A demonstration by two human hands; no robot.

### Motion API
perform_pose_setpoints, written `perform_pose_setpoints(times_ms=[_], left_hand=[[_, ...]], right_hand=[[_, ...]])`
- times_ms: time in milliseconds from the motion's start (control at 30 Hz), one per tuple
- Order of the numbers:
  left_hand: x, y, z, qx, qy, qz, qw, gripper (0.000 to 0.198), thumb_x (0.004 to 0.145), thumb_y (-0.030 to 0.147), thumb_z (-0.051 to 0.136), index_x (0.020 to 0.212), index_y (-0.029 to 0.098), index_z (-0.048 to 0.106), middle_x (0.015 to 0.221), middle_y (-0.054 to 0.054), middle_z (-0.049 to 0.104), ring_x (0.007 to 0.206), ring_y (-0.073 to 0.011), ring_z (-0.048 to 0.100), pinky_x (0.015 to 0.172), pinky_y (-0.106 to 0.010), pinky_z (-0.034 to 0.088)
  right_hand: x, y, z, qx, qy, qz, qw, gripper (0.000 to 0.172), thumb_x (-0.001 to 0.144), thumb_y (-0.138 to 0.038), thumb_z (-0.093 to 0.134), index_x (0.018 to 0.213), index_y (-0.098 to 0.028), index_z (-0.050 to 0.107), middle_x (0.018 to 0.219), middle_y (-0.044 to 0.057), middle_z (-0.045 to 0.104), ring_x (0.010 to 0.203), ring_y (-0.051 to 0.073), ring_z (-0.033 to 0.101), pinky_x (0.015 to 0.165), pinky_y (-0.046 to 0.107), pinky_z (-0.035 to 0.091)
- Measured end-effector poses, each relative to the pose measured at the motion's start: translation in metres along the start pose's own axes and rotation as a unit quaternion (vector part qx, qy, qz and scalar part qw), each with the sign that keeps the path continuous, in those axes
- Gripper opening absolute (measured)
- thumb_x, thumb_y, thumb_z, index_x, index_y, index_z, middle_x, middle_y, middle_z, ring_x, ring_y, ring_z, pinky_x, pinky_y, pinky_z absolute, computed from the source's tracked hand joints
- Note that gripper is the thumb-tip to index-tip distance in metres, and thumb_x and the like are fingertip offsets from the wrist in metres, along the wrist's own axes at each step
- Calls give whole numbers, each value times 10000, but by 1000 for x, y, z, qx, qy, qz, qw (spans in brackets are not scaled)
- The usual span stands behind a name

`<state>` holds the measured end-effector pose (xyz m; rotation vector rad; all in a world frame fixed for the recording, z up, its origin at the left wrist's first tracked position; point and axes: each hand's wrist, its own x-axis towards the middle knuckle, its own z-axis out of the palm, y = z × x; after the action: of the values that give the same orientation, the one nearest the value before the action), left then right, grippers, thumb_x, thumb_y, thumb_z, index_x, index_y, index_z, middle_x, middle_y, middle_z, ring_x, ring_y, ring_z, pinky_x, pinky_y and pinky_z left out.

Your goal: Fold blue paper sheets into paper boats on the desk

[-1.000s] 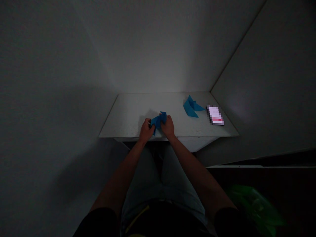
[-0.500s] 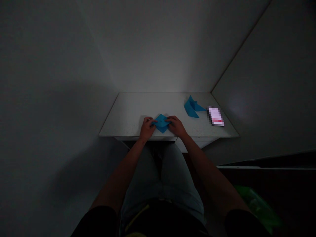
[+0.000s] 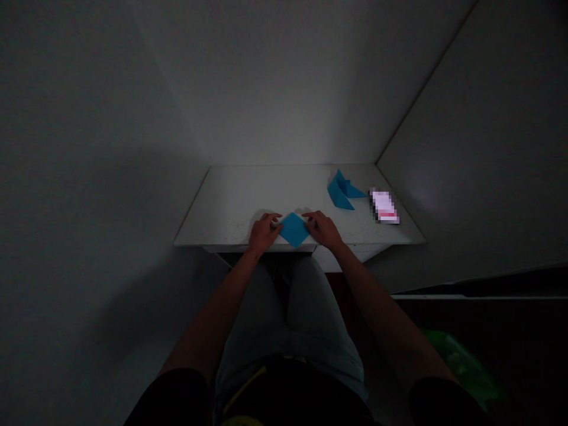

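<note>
A folded sheet of blue origami paper (image 3: 294, 230), diamond-shaped from above, is held near the front edge of the white table (image 3: 231, 195). My left hand (image 3: 265, 231) pinches its left corner, and my right hand (image 3: 323, 229) pinches the right one. White paper shows beside the fingers along the upper sides of the diamond. The fingertips partly cover both corners. Farther back on the right lies a folded blue paper figure (image 3: 341, 192) with pointed tips, apart from both hands.
A phone (image 3: 384, 206) with a lit, blurred screen lies at the table's right end. Walls rise behind the table and on both sides. Low on the right, a green plastic-looking thing (image 3: 461, 364) is dimly visible on the floor.
The paper's shape has altered: two stacked blue points have become one flat diamond with white at its upper sides. Both hands have shifted slightly; each still pinches a corner. The view has shifted a little.
</note>
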<state>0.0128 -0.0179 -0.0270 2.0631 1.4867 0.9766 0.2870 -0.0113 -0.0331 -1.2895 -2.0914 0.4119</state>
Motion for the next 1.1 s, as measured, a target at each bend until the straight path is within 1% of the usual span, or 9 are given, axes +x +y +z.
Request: perform_pose_setpoints(times_ms=[100, 200, 367, 467, 567, 667, 800, 967, 1100], left_hand=[[-1, 4, -1, 53, -2, 44, 998, 350, 994, 279, 648, 1336, 244, 715, 1272, -88, 712, 1007, -215, 706, 991, -397, 546], [-7, 6, -5, 105, -61, 107, 987, 340, 1040, 315, 578, 1344, 275, 724, 1385, -82, 697, 1281, -266, 627, 1126, -461, 473], [-27, 3, -16, 129, -156, 196, 960, 747, 893, 574, 773, 1552, 291, 564, 1588, -88, 579, 1483, -332, 487, 1236, -538, 358], [-35, 0, -16, 93, -148, 207, 962, 526, 968, 484, 708, 1456, 298, 654, 1495, -80, 663, 1417, -298, 566, 1197, -520, 408], [-30, 2, -13, 29, -106, 178, 978, 274, 1047, 389, 590, 1205, 268, 778, 1231, -72, 787, 1189, -248, 700, 1093, -469, 505], [-14, 12, -11, -50, -32, 109, 992, 280, 1031, 427, 608, 1123, 224, 778, 1097, -76, 796, 1004, -221, 731, 950, -391, 581], [12, 23, -12, -163, 27, 20, 986, 326, 1009, 451, 618, 1214, 218, 716, 1119, -57, 773, 855, -164, 714, 766, -284, 594], [22, 17, -2, -213, 21, -28, 976, 248, 977, 390, 621, 1121, 208, 707, 972, -37, 756, 754, -143, 694, 755, -289, 597], [15, 8, 8, -194, -29, -9, 980, 182, 914, 363, 682, 965, 200, 746, 989, -56, 749, 892, -180, 723, 873, -348, 612]], right_hand=[[-3, -7, -2, -74, -29, -62, 995, 367, 1013, -239, 568, 1339, -254, 735, 1337, 119, 706, 1156, 288, 642, 1001, 456, 495], [-12, -13, -7, -112, -80, -94, 986, 384, 1040, -339, 586, 1400, -278, 708, 1434, 102, 689, 1254, 320, 600, 1034, 500, 454], [-31, -13, -21, -110, -128, -130, 977, 766, 904, -634, 750, 1551, -263, 578, 1544, 131, 615, 1322, 366, 561, 1069, 524, 410], [-38, -11, -26, -81, -135, -129, 979, 534, 967, -524, 707, 1445, -289, 674, 1466, 114, 681, 1283, 339, 594, 1049, 509, 407], [-34, -11, -27, -7, -95, -95, 991, 296, 1039, -430, 604, 1214, -273, 785, 1219, 92, 790, 1131, 283, 669, 1008, 468, 434], [-20, -15, -28, 101, -4, -21, 995, 312, 1038, -475, 592, 1149, -246, 771, 1036, 67, 790, 948, 233, 692, 903, 395, 501], [4, -19, -31, 202, 80, 41, 975, 361, 983, -541, 650, 1161, -236, 723, 951, 39, 733, 830, 195, 654, 763, 328, 528], [15, -8, -22, 244, 49, 48, 967, 395, 901, -470, 713, 1222, -240, 694, 1067, 58, 730, 846, 198, 671, 774, 344, 560], [9, 8, -7, 210, 72, 48, 974, 213, 905, -329, 599, 1034, -223, 731, 1055, 76, 713, 916, 214, 674, 847, 374, 564]])
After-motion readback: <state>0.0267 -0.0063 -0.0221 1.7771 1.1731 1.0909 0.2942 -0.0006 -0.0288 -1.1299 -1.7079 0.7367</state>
